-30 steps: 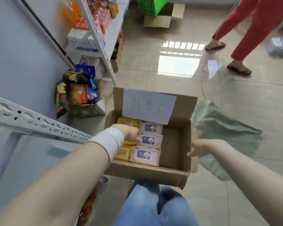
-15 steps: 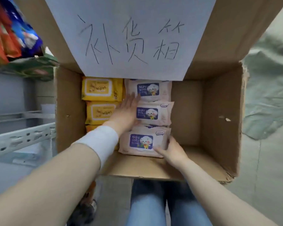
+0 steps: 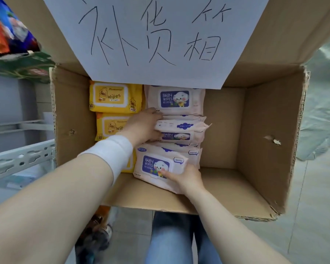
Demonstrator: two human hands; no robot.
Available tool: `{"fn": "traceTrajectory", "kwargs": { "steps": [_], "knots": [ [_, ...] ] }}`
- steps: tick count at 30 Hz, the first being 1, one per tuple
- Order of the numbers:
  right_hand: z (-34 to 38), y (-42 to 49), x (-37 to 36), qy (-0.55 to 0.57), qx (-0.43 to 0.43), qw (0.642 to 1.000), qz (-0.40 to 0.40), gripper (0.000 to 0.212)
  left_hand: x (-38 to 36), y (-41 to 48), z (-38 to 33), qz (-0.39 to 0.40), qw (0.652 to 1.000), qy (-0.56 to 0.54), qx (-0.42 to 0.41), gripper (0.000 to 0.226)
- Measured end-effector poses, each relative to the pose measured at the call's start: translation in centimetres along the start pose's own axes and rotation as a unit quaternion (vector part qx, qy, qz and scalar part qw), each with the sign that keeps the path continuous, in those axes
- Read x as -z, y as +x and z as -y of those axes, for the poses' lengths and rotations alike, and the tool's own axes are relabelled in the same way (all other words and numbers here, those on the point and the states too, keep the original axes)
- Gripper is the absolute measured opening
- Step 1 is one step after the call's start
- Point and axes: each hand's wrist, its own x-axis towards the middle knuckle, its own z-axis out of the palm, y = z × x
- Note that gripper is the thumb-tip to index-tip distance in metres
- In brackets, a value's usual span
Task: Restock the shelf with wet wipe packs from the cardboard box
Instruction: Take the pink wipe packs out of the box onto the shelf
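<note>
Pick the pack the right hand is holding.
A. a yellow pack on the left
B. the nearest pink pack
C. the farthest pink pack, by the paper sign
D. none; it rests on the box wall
B: the right hand grips the near corner of the nearest pink pack, thumb on its top, while the left hand grips the middle pink pack.

Colourful snack packets (image 3: 6, 35) (blurred) lie upper left, a grey-green plastic sheet (image 3: 324, 111) on the tiled floor (image 3: 312, 210) right.
</note>
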Motion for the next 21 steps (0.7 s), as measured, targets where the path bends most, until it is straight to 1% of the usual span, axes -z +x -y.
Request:
{"fn": "traceTrajectory", "kwargs": {
  "steps": [1,3,4,5,7,9,10,12,13,15,17,18,19,20,21],
  "knots": [
    [0.0,0.0,0.3,0.009,0.008,1.0,0.0,0.047,0.0,-0.2,0.2,-0.023,0.999,-0.045,-0.001,0.054],
    [-0.2,-0.4,1.3,0.021,0.023,0.999,-0.014,0.04,0.1,-1.1,0.2,-0.081,0.986,-0.144,-0.018,0.026],
    [-0.4,-0.8,2.1,0.036,0.027,0.999,-0.027,0.038,0.1,-1.7,0.0,-0.103,0.974,-0.199,-0.025,0.02],
    [-0.7,-1.4,3.0,0.059,0.026,0.997,-0.039,0.035,0.2,-2.4,-0.3,-0.119,0.96,-0.254,-0.026,0.025],
    [-1.6,-3.0,5.2,0.116,0.02,0.991,-0.057,0.029,0.2,-4.2,-1.2,-0.138,0.922,-0.362,0.001,0.033],
    [-2.8,-5.1,7.8,0.149,0.032,0.986,-0.068,0.025,0.3,-6.4,-2.0,-0.164,0.881,-0.441,0.042,0.031],
    [-3.3,-6.4,9.2,0.155,0.044,0.984,-0.073,0.024,0.6,-7.8,-2.2,-0.188,0.856,-0.477,0.061,0.029],
    [-4.1,-9.3,11.6,0.171,0.064,0.979,-0.086,0.025,1.5,-11.2,-2.5,-0.253,0.795,-0.544,0.095,0.026],
    [-4.3,-11.0,12.6,0.183,0.07,0.977,-0.086,0.028,2.3,-13.2,-2.7,-0.283,0.764,-0.57,0.107,0.025],
    [-4.3,-14.4,14.3,0.191,0.092,0.975,-0.069,0.037,3.8,-18.0,-3.2,-0.335,0.711,-0.604,0.13,0.02],
    [-4.0,-17.7,15.3,0.177,0.142,0.973,-0.036,0.041,4.9,-23.6,-3.6,-0.401,0.649,-0.628,0.15,0.017],
    [-3.5,-19.2,15.5,0.169,0.169,0.971,-0.016,0.043,5.2,-26.5,-3.7,-0.438,0.611,-0.641,0.154,0.017],
    [-3.0,-20.8,15.3,0.16,0.194,0.968,0.004,0.045,5.4,-29.7,-3.8,-0.476,0.566,-0.655,0.154,0.018],
    [-2.3,-22.3,15.0,0.15,0.218,0.964,0.024,0.047,5.4,-32.9,-4.0,-0.512,0.518,-0.668,0.152,0.025],
    [-1.7,-23.8,14.5,0.14,0.239,0.96,0.044,0.048,5.3,-36.1,-4.1,-0.538,0.475,-0.679,0.154,0.036]
  ]
}}
